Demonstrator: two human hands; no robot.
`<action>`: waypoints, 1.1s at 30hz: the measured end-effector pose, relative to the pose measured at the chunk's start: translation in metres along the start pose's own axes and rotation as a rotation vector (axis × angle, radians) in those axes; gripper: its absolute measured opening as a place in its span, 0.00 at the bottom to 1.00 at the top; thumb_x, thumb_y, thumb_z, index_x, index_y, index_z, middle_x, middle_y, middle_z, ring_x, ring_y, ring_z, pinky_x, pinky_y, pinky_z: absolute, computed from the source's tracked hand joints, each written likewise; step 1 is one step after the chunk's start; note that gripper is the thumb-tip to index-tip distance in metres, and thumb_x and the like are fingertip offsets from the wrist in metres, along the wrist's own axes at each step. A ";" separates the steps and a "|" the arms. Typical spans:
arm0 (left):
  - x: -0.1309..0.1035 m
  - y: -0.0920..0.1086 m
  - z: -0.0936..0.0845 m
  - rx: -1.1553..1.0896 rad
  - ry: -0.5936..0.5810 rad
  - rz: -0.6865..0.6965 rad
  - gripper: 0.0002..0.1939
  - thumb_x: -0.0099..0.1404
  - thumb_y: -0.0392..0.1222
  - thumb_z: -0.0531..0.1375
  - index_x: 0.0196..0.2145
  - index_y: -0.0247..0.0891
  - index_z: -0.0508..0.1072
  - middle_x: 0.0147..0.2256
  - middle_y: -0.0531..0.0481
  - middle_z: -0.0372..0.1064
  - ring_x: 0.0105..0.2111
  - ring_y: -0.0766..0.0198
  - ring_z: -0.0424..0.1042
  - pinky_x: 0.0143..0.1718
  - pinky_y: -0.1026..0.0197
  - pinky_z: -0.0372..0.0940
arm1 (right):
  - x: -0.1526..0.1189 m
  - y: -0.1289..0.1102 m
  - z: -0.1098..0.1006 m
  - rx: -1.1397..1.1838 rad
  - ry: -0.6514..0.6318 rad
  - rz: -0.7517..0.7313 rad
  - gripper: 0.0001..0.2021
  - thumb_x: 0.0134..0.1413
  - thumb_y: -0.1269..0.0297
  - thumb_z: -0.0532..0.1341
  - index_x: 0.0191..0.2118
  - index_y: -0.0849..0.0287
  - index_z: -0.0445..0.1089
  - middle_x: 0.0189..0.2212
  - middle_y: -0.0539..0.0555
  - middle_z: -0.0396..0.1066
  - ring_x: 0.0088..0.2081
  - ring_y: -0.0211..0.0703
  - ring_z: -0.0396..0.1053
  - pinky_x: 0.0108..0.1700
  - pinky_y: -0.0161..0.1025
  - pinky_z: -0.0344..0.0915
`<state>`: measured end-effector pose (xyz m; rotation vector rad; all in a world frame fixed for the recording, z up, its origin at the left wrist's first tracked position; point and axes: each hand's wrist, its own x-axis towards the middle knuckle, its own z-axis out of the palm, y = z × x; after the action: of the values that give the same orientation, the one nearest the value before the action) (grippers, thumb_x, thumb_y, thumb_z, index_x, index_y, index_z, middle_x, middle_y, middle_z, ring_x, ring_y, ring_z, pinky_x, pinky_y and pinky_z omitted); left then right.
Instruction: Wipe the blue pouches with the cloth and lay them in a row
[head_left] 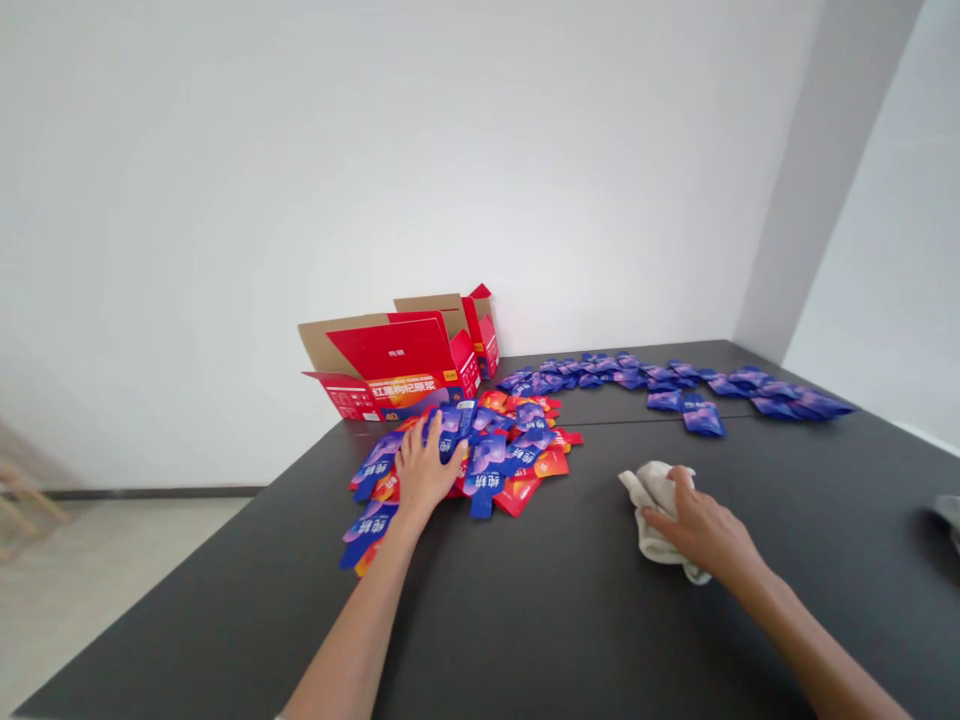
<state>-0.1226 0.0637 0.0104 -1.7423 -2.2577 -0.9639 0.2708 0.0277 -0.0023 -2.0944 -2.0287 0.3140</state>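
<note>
My left hand (424, 470) rests on a pile of flat pouches, thumb and fingers spread over a blue pouch (451, 425). Around it lie more overlapping blue pouches (484, 475) and red-orange pouches (551, 462). Whether any pouch is lifted in that hand does not show. To the right, my right hand (701, 525) is closed on a crumpled white cloth (654, 510), which touches the black table top (540, 610). Part of the cloth hides under the palm.
Behind the pile stand a red printed carton (405, 360) and a second carton (484, 325), flaps up. A curved row of blue pouches (630, 372) runs along the back right, with a single pouch (703, 417) in front. A blurred grey thing (949, 510) sits at the right edge.
</note>
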 end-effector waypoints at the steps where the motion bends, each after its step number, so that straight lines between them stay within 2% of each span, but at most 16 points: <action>1: -0.001 0.001 0.005 0.072 -0.037 0.032 0.35 0.63 0.59 0.52 0.64 0.46 0.50 0.66 0.45 0.39 0.64 0.45 0.39 0.61 0.40 0.45 | -0.001 0.000 0.000 0.007 0.007 -0.007 0.26 0.55 0.47 0.53 0.52 0.60 0.53 0.37 0.61 0.71 0.39 0.58 0.72 0.34 0.43 0.60; 3: -0.001 0.002 0.013 0.139 -0.076 0.045 0.34 0.63 0.62 0.51 0.64 0.50 0.51 0.66 0.48 0.38 0.64 0.44 0.41 0.59 0.39 0.49 | -0.002 0.002 0.002 0.036 0.015 -0.017 0.26 0.54 0.46 0.53 0.52 0.59 0.53 0.38 0.60 0.70 0.39 0.58 0.71 0.35 0.44 0.60; 7: 0.000 -0.003 0.020 0.204 -0.044 0.014 0.32 0.66 0.60 0.45 0.65 0.50 0.48 0.66 0.47 0.38 0.64 0.44 0.41 0.57 0.36 0.51 | 0.005 0.019 -0.001 0.122 0.009 -0.102 0.27 0.53 0.42 0.54 0.51 0.57 0.56 0.40 0.58 0.70 0.40 0.53 0.71 0.38 0.44 0.62; 9: 0.000 -0.005 0.020 0.253 -0.006 -0.008 0.32 0.66 0.60 0.45 0.64 0.49 0.49 0.66 0.44 0.40 0.64 0.43 0.41 0.56 0.33 0.49 | 0.020 0.034 -0.011 0.151 -0.022 -0.208 0.25 0.53 0.41 0.53 0.47 0.55 0.60 0.39 0.56 0.70 0.39 0.48 0.70 0.39 0.40 0.62; 11: -0.002 -0.003 0.018 0.311 0.056 -0.013 0.32 0.66 0.59 0.46 0.64 0.46 0.52 0.66 0.41 0.41 0.64 0.43 0.40 0.56 0.32 0.47 | 0.045 0.051 -0.026 0.137 -0.028 -0.245 0.23 0.54 0.41 0.52 0.42 0.55 0.64 0.36 0.54 0.70 0.37 0.45 0.69 0.38 0.37 0.62; 13: -0.004 0.002 0.016 0.350 0.139 0.030 0.32 0.66 0.57 0.47 0.64 0.43 0.52 0.66 0.39 0.40 0.65 0.43 0.39 0.58 0.32 0.42 | 0.078 0.069 -0.041 0.077 0.030 -0.149 0.22 0.56 0.43 0.51 0.41 0.57 0.66 0.35 0.55 0.71 0.37 0.45 0.69 0.39 0.37 0.61; 16: -0.005 0.008 0.015 0.372 0.203 0.101 0.32 0.67 0.55 0.47 0.65 0.41 0.50 0.66 0.39 0.40 0.65 0.46 0.40 0.60 0.35 0.39 | 0.126 0.089 -0.052 0.002 0.138 0.030 0.25 0.59 0.49 0.50 0.50 0.67 0.63 0.43 0.66 0.69 0.46 0.54 0.67 0.45 0.42 0.60; 18: -0.006 0.008 0.019 0.373 0.160 0.092 0.31 0.68 0.54 0.47 0.64 0.41 0.51 0.65 0.39 0.44 0.64 0.46 0.42 0.60 0.36 0.41 | 0.149 0.096 -0.046 -0.016 0.168 0.084 0.29 0.60 0.51 0.50 0.57 0.72 0.57 0.51 0.73 0.62 0.52 0.58 0.63 0.48 0.45 0.58; 20: -0.005 0.005 0.024 0.376 0.104 0.074 0.29 0.68 0.53 0.46 0.63 0.40 0.54 0.64 0.39 0.47 0.64 0.46 0.43 0.60 0.36 0.43 | 0.163 0.098 -0.033 -0.025 0.175 0.113 0.31 0.59 0.51 0.51 0.60 0.70 0.54 0.55 0.74 0.57 0.55 0.61 0.59 0.51 0.48 0.56; 23: -0.005 0.001 0.029 0.377 0.104 0.083 0.29 0.68 0.53 0.46 0.62 0.36 0.56 0.64 0.38 0.47 0.64 0.46 0.44 0.60 0.36 0.43 | 0.171 0.096 -0.011 -0.029 0.186 0.146 0.29 0.60 0.51 0.51 0.61 0.65 0.55 0.58 0.73 0.53 0.59 0.66 0.53 0.53 0.55 0.52; 25: -0.006 0.002 0.028 0.363 0.148 0.119 0.30 0.68 0.52 0.46 0.62 0.34 0.56 0.64 0.37 0.47 0.63 0.45 0.45 0.60 0.36 0.43 | 0.173 0.094 -0.004 -0.018 0.185 0.159 0.27 0.59 0.53 0.51 0.60 0.63 0.56 0.56 0.73 0.55 0.58 0.66 0.54 0.52 0.55 0.52; 29: -0.011 0.021 0.020 0.260 0.207 0.222 0.28 0.68 0.50 0.47 0.62 0.34 0.56 0.64 0.38 0.47 0.63 0.46 0.48 0.60 0.38 0.45 | 0.172 0.096 -0.008 0.040 0.125 0.153 0.26 0.49 0.62 0.60 0.55 0.60 0.60 0.48 0.66 0.64 0.54 0.61 0.60 0.52 0.50 0.54; 33: -0.026 0.051 0.013 0.059 0.160 0.366 0.27 0.69 0.49 0.48 0.62 0.36 0.54 0.63 0.40 0.48 0.63 0.51 0.48 0.61 0.43 0.49 | 0.156 0.105 -0.016 0.144 0.087 0.234 0.36 0.36 0.62 0.66 0.55 0.62 0.54 0.46 0.67 0.63 0.51 0.64 0.61 0.47 0.51 0.58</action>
<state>-0.0646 0.0560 0.0085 -1.8869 -1.7689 -0.9088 0.3808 0.1806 -0.0189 -2.2148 -1.6635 0.3866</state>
